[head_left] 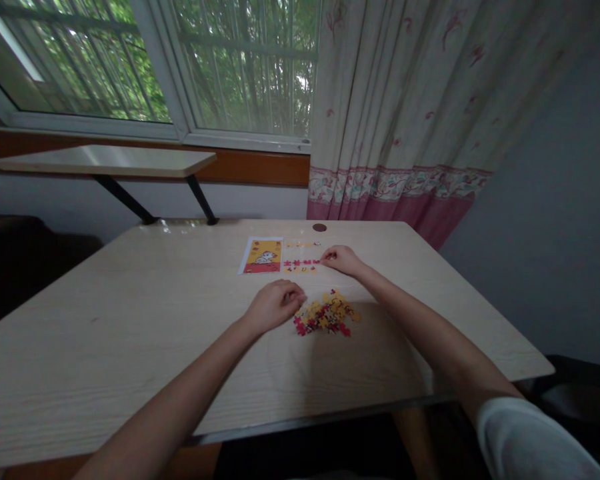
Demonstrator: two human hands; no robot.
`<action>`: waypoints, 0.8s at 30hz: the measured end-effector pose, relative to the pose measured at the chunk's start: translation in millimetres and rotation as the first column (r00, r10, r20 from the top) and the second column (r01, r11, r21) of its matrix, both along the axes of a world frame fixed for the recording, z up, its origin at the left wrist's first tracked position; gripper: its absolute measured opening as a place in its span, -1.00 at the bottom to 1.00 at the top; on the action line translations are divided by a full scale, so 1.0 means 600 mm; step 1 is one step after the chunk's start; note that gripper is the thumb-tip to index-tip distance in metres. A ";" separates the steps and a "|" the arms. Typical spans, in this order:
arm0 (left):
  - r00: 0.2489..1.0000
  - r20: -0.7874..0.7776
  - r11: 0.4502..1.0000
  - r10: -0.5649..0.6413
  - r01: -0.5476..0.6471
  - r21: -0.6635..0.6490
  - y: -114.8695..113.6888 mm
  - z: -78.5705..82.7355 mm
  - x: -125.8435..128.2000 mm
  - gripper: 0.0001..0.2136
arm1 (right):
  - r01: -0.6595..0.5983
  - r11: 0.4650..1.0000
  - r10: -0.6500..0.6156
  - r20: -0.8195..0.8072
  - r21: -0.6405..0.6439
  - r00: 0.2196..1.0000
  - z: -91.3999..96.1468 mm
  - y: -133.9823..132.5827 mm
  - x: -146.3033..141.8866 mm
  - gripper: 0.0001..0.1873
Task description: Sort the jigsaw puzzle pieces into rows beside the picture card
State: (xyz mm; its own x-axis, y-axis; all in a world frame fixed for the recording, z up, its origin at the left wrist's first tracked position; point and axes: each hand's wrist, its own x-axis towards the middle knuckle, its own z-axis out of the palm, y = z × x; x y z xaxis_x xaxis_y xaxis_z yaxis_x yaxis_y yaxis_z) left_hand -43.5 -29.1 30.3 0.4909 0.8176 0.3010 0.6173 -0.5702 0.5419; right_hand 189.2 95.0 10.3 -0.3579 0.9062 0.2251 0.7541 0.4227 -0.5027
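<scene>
pale sleeve; left hand, half curled by the puzzle pile; right hand, pinched nearly closed at the pink row's end, contents of either grip untellable from here; row-laying seemingly in hand, next move calling for neat alignment beside the card.

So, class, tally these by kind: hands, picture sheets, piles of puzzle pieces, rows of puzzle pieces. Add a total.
Left hand and right hand: 2
Picture sheet: 1
Pile of puzzle pieces: 1
Rows of puzzle pieces: 3
Total: 7
</scene>
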 end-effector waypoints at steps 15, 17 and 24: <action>1.000 0.001 1.000 0.006 -0.006 -0.006 0.001 -0.001 0.000 -0.83 | -0.110 0.994 0.110 -0.094 0.000 0.989 0.005 -0.040 0.014 -0.81; 1.000 -0.008 1.000 0.005 -0.005 -0.003 0.000 0.000 0.002 -0.83 | -0.206 0.978 0.201 -0.097 -0.041 0.975 0.012 -0.063 0.028 -0.80; 1.000 -0.015 1.000 -0.011 0.011 -0.011 -0.002 0.001 0.006 -0.82 | -0.499 0.866 0.500 0.056 -0.016 0.864 0.032 -0.111 0.062 -0.73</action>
State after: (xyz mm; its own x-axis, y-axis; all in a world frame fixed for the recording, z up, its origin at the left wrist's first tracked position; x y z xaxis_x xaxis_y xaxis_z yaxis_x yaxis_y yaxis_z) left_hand -39.8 -30.0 30.7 0.5042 0.8152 0.2851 0.6189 -0.5713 0.5390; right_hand 226.4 28.1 29.7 -0.7748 0.6030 0.1902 0.4691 0.7499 -0.4664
